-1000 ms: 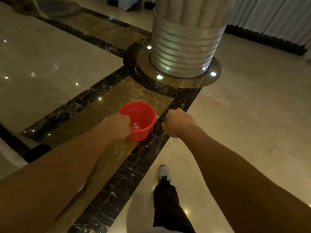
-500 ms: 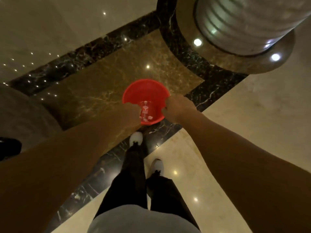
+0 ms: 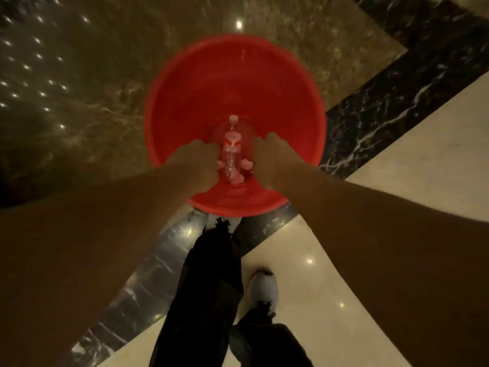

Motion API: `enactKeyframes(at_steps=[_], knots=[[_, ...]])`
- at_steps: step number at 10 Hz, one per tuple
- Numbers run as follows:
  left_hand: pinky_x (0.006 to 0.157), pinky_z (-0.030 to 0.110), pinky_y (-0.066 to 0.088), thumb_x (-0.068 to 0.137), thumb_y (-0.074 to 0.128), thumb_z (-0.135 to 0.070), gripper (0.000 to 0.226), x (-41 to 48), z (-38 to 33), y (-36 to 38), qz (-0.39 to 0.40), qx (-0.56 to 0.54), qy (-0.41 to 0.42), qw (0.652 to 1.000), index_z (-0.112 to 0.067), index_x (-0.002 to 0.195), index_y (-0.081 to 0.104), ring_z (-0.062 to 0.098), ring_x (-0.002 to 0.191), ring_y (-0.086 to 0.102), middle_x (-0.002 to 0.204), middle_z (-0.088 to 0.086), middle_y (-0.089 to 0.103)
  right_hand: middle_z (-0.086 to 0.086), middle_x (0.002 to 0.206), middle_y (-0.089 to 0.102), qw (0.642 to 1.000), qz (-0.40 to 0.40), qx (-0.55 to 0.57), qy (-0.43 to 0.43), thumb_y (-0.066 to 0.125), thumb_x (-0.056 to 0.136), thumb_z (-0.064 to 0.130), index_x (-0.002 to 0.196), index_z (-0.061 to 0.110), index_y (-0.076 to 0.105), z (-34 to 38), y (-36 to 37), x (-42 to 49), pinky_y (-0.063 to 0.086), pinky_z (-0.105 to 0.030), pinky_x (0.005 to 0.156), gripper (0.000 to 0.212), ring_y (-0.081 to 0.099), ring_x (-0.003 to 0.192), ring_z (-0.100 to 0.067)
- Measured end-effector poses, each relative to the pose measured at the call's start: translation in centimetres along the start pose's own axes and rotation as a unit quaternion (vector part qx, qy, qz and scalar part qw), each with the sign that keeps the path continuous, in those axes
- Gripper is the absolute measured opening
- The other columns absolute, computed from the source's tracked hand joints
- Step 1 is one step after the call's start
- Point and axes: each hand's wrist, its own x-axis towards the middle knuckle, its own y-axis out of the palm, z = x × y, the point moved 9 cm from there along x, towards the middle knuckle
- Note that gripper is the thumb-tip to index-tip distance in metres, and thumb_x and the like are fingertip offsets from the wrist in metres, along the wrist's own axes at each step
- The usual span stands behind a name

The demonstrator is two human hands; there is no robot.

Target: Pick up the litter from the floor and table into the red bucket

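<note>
The polished marble floor point(image 3: 397, 160) spreads in brown, black-veined and cream bands, dotted with reflected lights. On it sits the red bucket point(image 3: 235, 75), round and wide-mouthed. Inside, at the bottom, a clear plastic bottle point(image 3: 231, 152) lies with its long axis running away from the person, cap at the far end, among pale crumpled scraps point(image 3: 246, 163). The left hand point(image 3: 197, 166) and right hand point(image 3: 274, 161) flank it, fingers curled; whether either grip holds anything cannot be told.

Round red bucket point(image 3: 235, 83) of smooth, slightly glossy plastic; clear ribbed plastic bottle point(image 3: 230, 157) inside. Polished, mirror-glossy marble floor point(image 3: 79, 75) in brown, black and cream. Matt black cloth trousers point(image 3: 209, 287), lower centre.
</note>
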Motion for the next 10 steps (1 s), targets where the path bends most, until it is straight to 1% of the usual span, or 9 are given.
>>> enactKeyframes(at_steps=[1,2,3,4,5,6,7,8,10], knots=[[0.073,0.041,0.053,0.086,0.053,-0.014,0.032,5.1,1.8,5.2,0.016,0.005,-0.010,1.000,-0.009,0.117,0.056,0.037,0.095,0.062,0.110,0.018,0.061,-0.022,0.128,0.050,0.999,0.027,-0.001,-0.024,0.052,0.089,0.007,0.130,0.006,0.049,-0.7,5.2,4.6,0.050,-0.046,0.091,0.041,0.052,0.114,-0.042],[0.064,0.035,0.045,0.085,0.053,-0.011,0.044,8.1,2.1,7.5,0.019,0.020,-0.010,1.000,-0.011,0.129,0.051,0.038,0.098,0.063,0.115,0.019,0.061,-0.026,0.126,0.054,0.996,0.075,-0.027,-0.027,0.050,0.090,0.004,0.130,0.002,0.049,-1.6,9.9,7.6,0.050,-0.045,0.089,0.040,0.056,0.113,-0.042],[0.065,0.033,0.042,0.086,0.052,-0.010,0.033,9.7,1.5,10.1,0.035,0.033,0.006,0.999,-0.011,0.119,0.058,0.037,0.102,0.062,0.120,0.019,0.061,-0.023,0.134,0.045,0.994,0.108,-0.017,-0.006,0.049,0.092,0.009,0.139,0.010,0.042,-3.1,12.9,8.8,0.045,-0.048,0.098,0.048,0.047,0.121,-0.043],[0.075,0.037,0.049,0.086,0.056,-0.019,0.027,9.5,1.4,10.7,0.020,0.094,0.020,0.995,-0.012,0.112,0.061,0.035,0.104,0.062,0.116,0.016,0.064,-0.020,0.135,0.045,0.991,0.116,-0.068,0.000,0.046,0.093,0.011,0.135,0.011,0.048,-4.2,14.0,8.5,0.042,-0.046,0.098,0.042,0.045,0.122,-0.039],[0.079,0.038,0.049,0.086,0.058,-0.019,0.019,9.5,2.0,10.6,0.023,0.152,0.012,0.988,-0.013,0.103,0.066,0.032,0.102,0.063,0.110,0.011,0.067,-0.017,0.132,0.046,0.993,0.082,-0.085,0.010,0.042,0.093,0.008,0.132,0.010,0.051,-4.2,12.8,8.5,0.044,-0.048,0.094,0.040,0.044,0.122,-0.038],[0.074,0.038,0.048,0.093,0.052,-0.015,0.023,10.1,2.7,9.0,0.018,0.098,0.001,0.995,-0.011,0.113,0.062,0.033,0.104,0.062,0.114,0.015,0.063,-0.018,0.130,0.043,0.997,0.019,-0.066,0.033,0.038,0.094,0.002,0.132,0.008,0.049,-4.1,9.6,9.5,0.046,-0.051,0.088,0.041,0.040,0.122,-0.038],[0.074,0.045,0.049,0.090,0.052,-0.007,0.033,10.1,3.3,5.1,-0.071,-0.011,-0.020,0.997,-0.008,0.123,0.049,0.040,0.103,0.058,0.114,0.021,0.056,-0.019,0.130,0.040,0.997,-0.026,-0.057,0.040,0.043,0.090,-0.001,0.133,0.006,0.044,-3.9,7.3,10.1,0.047,-0.050,0.082,0.044,0.039,0.120,-0.040],[0.081,0.050,0.050,0.080,0.064,-0.003,0.051,9.5,3.7,3.0,-0.110,-0.064,-0.050,0.991,-0.006,0.126,0.042,0.044,0.106,0.052,0.117,0.023,0.049,-0.020,0.131,0.039,0.995,-0.059,-0.059,0.057,0.049,0.088,0.002,0.134,0.007,0.038,-3.7,6.3,9.7,0.048,-0.051,0.079,0.047,0.042,0.115,-0.043],[0.082,0.047,0.049,0.081,0.066,-0.015,0.061,8.4,3.2,3.7,-0.055,-0.028,-0.044,0.997,-0.008,0.135,0.037,0.043,0.108,0.053,0.122,0.020,0.046,-0.017,0.128,0.046,0.989,-0.080,-0.092,0.080,0.046,0.091,0.007,0.135,0.010,0.039,-4.0,5.9,7.8,0.047,-0.047,0.079,0.045,0.048,0.113,-0.040]])
